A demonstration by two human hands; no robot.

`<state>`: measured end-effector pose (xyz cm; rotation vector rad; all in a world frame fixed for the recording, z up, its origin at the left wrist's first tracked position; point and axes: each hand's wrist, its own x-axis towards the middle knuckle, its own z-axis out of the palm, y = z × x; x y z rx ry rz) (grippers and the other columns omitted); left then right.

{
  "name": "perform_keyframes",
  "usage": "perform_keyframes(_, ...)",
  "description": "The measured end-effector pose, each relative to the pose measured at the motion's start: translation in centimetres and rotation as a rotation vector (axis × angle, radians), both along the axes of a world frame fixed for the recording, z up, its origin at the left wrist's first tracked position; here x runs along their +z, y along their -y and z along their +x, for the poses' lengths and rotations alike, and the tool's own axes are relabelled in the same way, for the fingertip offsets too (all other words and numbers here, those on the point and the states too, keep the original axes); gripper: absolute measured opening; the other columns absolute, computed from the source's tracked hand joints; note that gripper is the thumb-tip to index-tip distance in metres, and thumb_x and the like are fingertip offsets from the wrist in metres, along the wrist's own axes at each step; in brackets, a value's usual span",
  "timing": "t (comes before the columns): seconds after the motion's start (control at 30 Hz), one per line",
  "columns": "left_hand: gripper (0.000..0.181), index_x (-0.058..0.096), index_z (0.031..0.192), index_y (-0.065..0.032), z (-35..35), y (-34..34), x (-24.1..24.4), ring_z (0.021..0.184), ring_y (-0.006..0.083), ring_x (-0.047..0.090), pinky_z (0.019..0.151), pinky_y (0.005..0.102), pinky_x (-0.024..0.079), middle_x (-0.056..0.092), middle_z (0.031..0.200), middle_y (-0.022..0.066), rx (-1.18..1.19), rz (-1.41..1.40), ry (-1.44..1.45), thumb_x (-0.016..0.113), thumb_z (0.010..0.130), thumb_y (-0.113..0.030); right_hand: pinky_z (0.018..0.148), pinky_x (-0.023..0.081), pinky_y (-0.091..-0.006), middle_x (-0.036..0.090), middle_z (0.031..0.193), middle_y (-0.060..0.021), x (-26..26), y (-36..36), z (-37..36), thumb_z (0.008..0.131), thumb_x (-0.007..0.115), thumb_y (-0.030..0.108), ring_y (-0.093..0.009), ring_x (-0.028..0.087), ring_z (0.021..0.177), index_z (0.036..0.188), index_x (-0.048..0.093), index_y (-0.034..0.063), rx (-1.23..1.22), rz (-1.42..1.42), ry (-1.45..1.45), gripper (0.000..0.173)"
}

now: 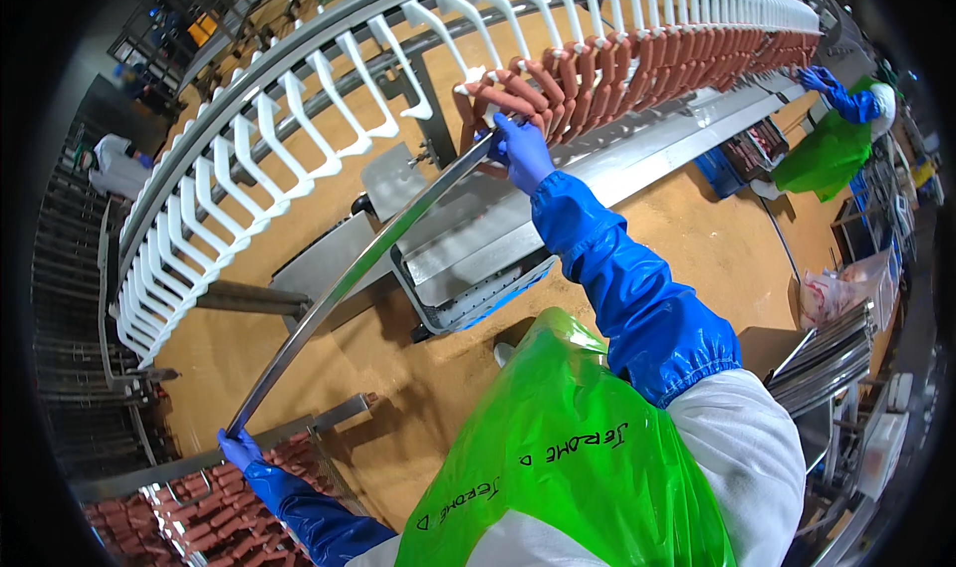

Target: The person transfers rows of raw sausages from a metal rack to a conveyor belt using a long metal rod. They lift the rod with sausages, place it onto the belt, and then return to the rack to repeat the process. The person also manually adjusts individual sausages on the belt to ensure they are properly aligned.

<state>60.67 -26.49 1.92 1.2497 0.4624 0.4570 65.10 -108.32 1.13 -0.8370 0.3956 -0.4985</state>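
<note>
A long metal rod (pixel 358 268) spans the space in front of me, a hand at each end. My left hand (pixel 240 447), in a blue glove, is closed on its near, lower end, above a rack of sausage links (pixel 224 526). My right hand (pixel 520 147), gloved too, grips the far end beside linked sausages (pixel 538 93) that hang from white plastic hooks (pixel 553 7) of an overhead conveyor. Whether the rod's far tip is inside the sausage loops is hidden by the hand and links. Bare white hooks (pixel 291 134) curve away to the left.
Below the hanging links runs a metal trough (pixel 642 171), with a grey crate (pixel 448 313) under its near end. A co-worker in a green apron (pixel 829 149) stands at the far right. Metal rods (pixel 829 358) lie stacked at right. A metal bar (pixel 343 412) juts from the sausage rack.
</note>
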Motion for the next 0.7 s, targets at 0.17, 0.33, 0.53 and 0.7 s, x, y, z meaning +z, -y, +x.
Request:
perform_keyframes(0.17, 0.027, 0.048, 0.090, 0.0074, 8.7, 10.3, -1.0, 0.081, 0.0203, 0.052, 0.080, 0.0299, 0.046, 0.052, 0.090, 0.0151, -0.149, -0.098, 0.002, 0.045, 0.086, -0.019, 0.047, 0.039, -0.0202, 0.048, 0.069, 0.0010, -1.0, 1.3, -1.0, 0.084, 0.054, 0.020, -0.006, 0.044, 0.054, 0.086, 0.050, 0.0076, -0.004, -0.132, -0.048, 0.013)
perform_keyframes(0.33, 0.032, 0.046, 0.094, 0.0101, 13.9, 22.9, 0.8, 0.091, 0.0246, 0.052, 0.086, 0.0334, 0.043, 0.052, 0.097, 0.0178, -0.291, -0.140, -0.037, 0.043, 0.088, -0.021, 0.048, 0.041, -0.0216, 0.052, 0.074, 0.0001, -1.8, 2.3, -0.3, 0.082, 0.057, 0.020, -0.007, 0.049, 0.061, 0.090, 0.052, 0.0063, -0.039, -0.153, -0.076, 0.017)
perform_keyframes(0.53, 0.030, 0.047, 0.097, 0.0094, 17.3, 36.2, -1.7, 0.095, 0.0288, 0.052, 0.089, 0.0378, 0.041, 0.052, 0.102, 0.0211, -0.507, -0.276, -0.106, 0.041, 0.087, -0.018, 0.052, 0.042, -0.0214, 0.053, 0.075, 0.0002, -3.1, 2.2, -0.6, 0.082, 0.057, 0.028, -0.007, 0.050, 0.062, 0.085, 0.053, 0.0066, 0.108, -0.271, -0.079, 0.021)
perform_keyframes(0.7, 0.028, 0.046, 0.099, 0.0101, 16.9, 47.4, -7.6, 0.095, 0.0334, 0.053, 0.087, 0.0420, 0.043, 0.052, 0.101, 0.0212, -0.445, -0.353, -0.290, 0.037, 0.086, -0.013, 0.055, 0.042, -0.0216, 0.054, 0.076, 0.0002, -5.8, 3.9, -3.5, 0.082, 0.055, 0.034, -0.007, 0.051, 0.066, 0.089, 0.056, 0.0077, 0.454, -0.463, -0.174, 0.028)
